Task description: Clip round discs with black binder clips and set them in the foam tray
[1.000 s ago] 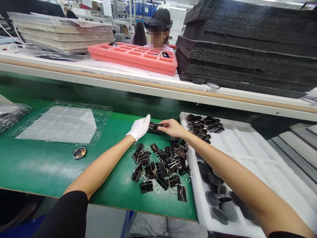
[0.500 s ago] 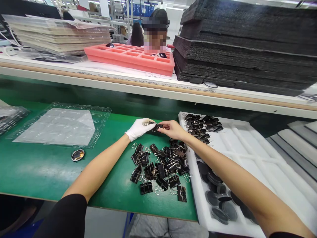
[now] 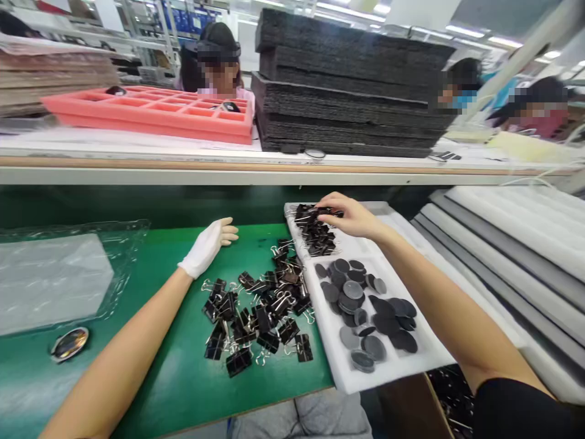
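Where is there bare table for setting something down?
Bare green table lies between the left forearm and the binder-clip pile, and between the left hand and the clear plastic tray. Crowded: the pile, and the white foam tray where discs and clips lie.

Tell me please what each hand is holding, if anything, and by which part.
The left hand holds nothing; whether the right hand grips a black clip cannot be told.
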`<action>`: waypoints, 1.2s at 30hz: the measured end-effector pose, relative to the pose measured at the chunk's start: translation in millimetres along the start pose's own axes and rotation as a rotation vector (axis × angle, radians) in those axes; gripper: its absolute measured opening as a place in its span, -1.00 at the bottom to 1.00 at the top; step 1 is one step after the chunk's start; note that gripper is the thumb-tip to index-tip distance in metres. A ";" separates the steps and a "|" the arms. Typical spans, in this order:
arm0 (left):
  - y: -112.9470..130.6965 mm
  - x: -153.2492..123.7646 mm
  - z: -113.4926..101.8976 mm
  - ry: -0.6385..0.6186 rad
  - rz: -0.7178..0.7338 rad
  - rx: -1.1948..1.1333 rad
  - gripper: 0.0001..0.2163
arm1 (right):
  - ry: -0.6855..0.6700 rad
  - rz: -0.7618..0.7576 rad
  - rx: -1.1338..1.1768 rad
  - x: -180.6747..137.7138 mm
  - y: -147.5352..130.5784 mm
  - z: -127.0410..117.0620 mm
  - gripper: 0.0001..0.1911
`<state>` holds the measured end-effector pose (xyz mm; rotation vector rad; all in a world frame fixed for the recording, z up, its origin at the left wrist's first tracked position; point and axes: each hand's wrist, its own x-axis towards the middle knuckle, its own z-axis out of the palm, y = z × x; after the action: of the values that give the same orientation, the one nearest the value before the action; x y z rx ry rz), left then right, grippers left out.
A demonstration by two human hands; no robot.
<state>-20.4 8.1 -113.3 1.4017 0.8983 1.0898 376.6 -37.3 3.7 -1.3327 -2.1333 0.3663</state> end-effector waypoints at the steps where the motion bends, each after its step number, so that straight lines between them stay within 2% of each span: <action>1: -1.2 1.2 -0.9 -0.002 -0.006 -0.018 -0.24 | 0.058 0.016 -0.042 -13.8 20.4 -17.9 -0.61; 3: -1.9 2.0 -1.9 -0.007 -0.009 -0.023 -0.28 | 0.154 0.092 -0.122 -41.7 63.9 -43.7 -0.59; 5: -0.9 1.7 -2.2 -0.008 -0.020 -0.020 -0.32 | 0.195 0.169 -0.186 -65.5 105.2 -52.7 -0.58; 8: 1.9 1.1 -1.6 0.009 -0.054 -0.034 -0.34 | 0.206 0.244 -0.251 -86.7 149.9 -37.8 -0.57; 10: 3.8 1.3 -0.7 0.027 -0.079 -0.053 -0.35 | 0.176 0.278 -0.245 -92.0 164.6 -19.4 -0.58; 14: 5.9 3.3 0.1 0.061 -0.099 -0.094 -0.36 | 0.092 0.262 -0.235 -93.7 169.3 2.4 -0.63; 23: 0.9 5.5 -3.0 0.063 -0.096 -0.052 -0.38 | 0.084 0.265 -0.316 -89.4 154.0 2.1 -0.62; 25: 1.4 4.1 -2.1 0.068 -0.091 -0.034 -0.37 | 0.129 0.249 -0.306 -89.9 151.1 4.3 -0.63; 27: 3.3 2.1 -0.3 0.076 -0.086 -0.006 -0.36 | 0.232 0.242 -0.272 -91.9 149.5 5.9 -0.61; 30: 7.4 -1.5 3.2 0.086 -0.080 0.042 -0.34 | 0.335 0.313 -0.159 -95.3 148.1 6.5 -0.55; 32: 9.5 -3.6 5.2 0.091 -0.071 0.071 -0.34 | 0.328 0.356 -0.092 -97.0 146.9 5.6 -0.60; 36: 9.4 -5.4 6.4 0.109 -0.055 0.048 -0.37 | 0.307 0.334 -0.053 -99.7 143.0 2.3 -0.67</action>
<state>-16.4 0.0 -104.6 1.3596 1.0418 1.1177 510.8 -59.6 -105.5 -1.6629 -1.6828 0.2192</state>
